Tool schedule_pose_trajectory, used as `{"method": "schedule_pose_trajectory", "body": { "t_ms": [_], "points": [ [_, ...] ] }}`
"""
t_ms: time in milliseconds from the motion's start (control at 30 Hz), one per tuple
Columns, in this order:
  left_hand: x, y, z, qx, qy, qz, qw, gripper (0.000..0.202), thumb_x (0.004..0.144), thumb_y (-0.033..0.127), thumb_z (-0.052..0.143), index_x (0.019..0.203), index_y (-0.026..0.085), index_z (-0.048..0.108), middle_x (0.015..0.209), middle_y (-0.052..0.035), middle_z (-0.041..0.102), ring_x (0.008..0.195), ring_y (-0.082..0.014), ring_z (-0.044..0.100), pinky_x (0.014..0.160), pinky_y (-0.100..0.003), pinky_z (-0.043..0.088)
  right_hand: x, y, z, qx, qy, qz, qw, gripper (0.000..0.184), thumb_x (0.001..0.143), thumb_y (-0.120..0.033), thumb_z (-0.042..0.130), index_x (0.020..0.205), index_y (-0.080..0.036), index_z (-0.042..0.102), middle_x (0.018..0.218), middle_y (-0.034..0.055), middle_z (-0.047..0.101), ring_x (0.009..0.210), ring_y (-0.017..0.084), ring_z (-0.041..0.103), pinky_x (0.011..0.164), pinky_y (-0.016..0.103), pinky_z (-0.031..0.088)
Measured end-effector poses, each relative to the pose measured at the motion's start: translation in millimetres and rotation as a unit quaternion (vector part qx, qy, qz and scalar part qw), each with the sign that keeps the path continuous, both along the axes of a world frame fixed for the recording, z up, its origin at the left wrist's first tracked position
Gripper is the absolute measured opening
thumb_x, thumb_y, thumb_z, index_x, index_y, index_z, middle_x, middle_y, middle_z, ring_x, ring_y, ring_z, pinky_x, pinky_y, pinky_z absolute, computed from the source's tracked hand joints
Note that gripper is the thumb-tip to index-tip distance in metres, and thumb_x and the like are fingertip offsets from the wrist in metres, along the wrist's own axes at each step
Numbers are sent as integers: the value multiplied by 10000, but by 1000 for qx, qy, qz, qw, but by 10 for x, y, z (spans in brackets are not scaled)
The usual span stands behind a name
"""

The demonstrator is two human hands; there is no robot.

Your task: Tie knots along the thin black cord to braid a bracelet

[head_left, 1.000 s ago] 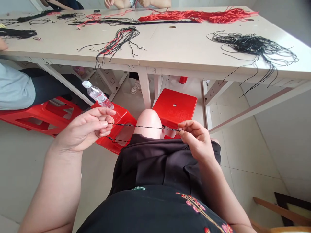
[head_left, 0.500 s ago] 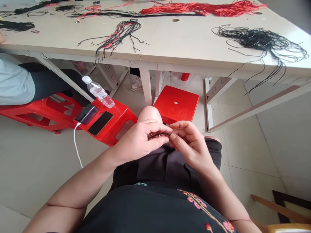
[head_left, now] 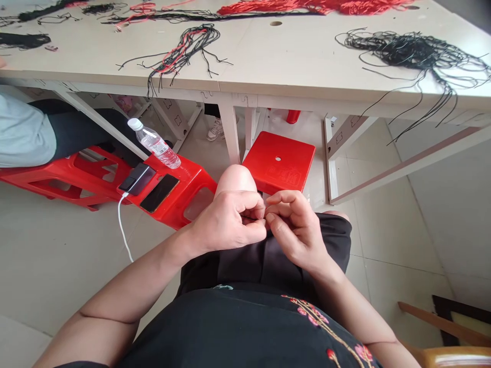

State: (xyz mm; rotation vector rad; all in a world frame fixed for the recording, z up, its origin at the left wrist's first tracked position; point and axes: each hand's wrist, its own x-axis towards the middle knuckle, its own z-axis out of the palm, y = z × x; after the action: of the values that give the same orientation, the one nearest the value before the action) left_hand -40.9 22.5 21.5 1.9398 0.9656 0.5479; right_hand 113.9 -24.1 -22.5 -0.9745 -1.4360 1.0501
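Fingers of our left hand (head_left: 230,225) and right hand (head_left: 293,230) meet just above our knee (head_left: 235,179), both curled tight, pinching a thin black cord (head_left: 258,218) that is mostly hidden between them.

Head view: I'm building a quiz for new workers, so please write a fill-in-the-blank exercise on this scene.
1. The left hand and right hand meet fingertip to fingertip, pinching a thin cord coloured ____.
2. The water bottle and the phone rest on a stool coloured ____.
3. The cable plugged into the dark device beside the phone is coloured ____.

Missing words: black; red; white.
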Motion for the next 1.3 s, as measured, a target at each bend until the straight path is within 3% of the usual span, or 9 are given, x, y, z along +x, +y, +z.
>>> {"method": "schedule_pose_trajectory", "body": {
  "t_ms": [133, 300, 467, 700, 833, 1000, 1133, 1300],
  "points": [
    [14, -23, -2, -64, -28, -7, 998, 114, 677, 122, 548, 595, 172, 487, 553, 49, 434, 504, -62, 390, 452, -195, 319, -26, -2, 22, -28, 102, 4, 994, 120, 844, -186, 481, 937, -236, 425, 598, -62, 513, 511, 87, 474, 511, 221, 409],
    [19, -4, -21, -128, -73, 19, 989, 65, 747, 217, 598, 739, 173, 550, 692, 6, 558, 632, -104, 535, 580, -226, 457, 40, 59, 14, -72, 133, -34, 988, 60, 827, -202, 505, 878, -219, 476, 550, -69, 498, 481, 74, 478, 468, 193, 400],
    [-4, 27, -57, -112, -57, 51, 991, 126, 797, 289, 591, 805, 166, 615, 783, -43, 642, 725, -151, 617, 659, -275, 510, 110, 97, -19, -118, 131, -25, 984, 93, 828, -245, 551, 912, -206, 536, 676, -15, 597, 587, 105, 589, 424, 182, 403],
    [-15, 25, -52, -81, -46, 63, 994, 121, 805, 285, 593, 816, 172, 635, 772, -30, 658, 708, -141, 626, 640, -260, 514, 99, 104, 18, -116, 58, -22, 991, 69, 759, -241, 606, 776, -185, 569, 679, 1, 621, 559, 94, 555, 487, 208, 446],
    [-11, 14, -31, -58, -20, 65, 996, 146, 811, 266, 580, 893, 168, 652, 857, -50, 679, 785, -159, 645, 719, -280, 525, 117, 113, 12, -103, 27, -41, 993, 46, 765, -216, 579, 734, -182, 570, 633, -17, 576, 551, 89, 520, 502, 207, 428],
    [-2, 17, -7, -22, 13, 64, 998, 130, 816, 283, 571, 803, 170, 634, 797, -36, 654, 748, -152, 619, 680, -268, 503, 128, 104, 8, -104, 18, -35, 994, 71, 778, -248, 600, 768, -179, 586, 665, -7, 587, 586, 100, 537, 529, 215, 445],
    [-13, 16, -1, -27, 5, 74, 997, 145, 836, 299, 547, 784, 175, 600, 744, -19, 631, 709, -136, 597, 659, -255, 490, 141, 92, 10, -115, 18, -24, 993, 70, 790, -248, 603, 802, -181, 589, 696, 3, 622, 631, 114, 580, 576, 224, 476],
    [11, -23, -35, -58, -49, 54, 996, 107, 807, 246, 573, 884, 172, 578, 825, -35, 626, 743, -135, 602, 653, -243, 506, 137, 92, 7, -115, 17, -4, 993, 63, 814, -229, 576, 774, -181, 584, 679, -6, 611, 608, 103, 556, 569, 217, 455]
  ]
}}
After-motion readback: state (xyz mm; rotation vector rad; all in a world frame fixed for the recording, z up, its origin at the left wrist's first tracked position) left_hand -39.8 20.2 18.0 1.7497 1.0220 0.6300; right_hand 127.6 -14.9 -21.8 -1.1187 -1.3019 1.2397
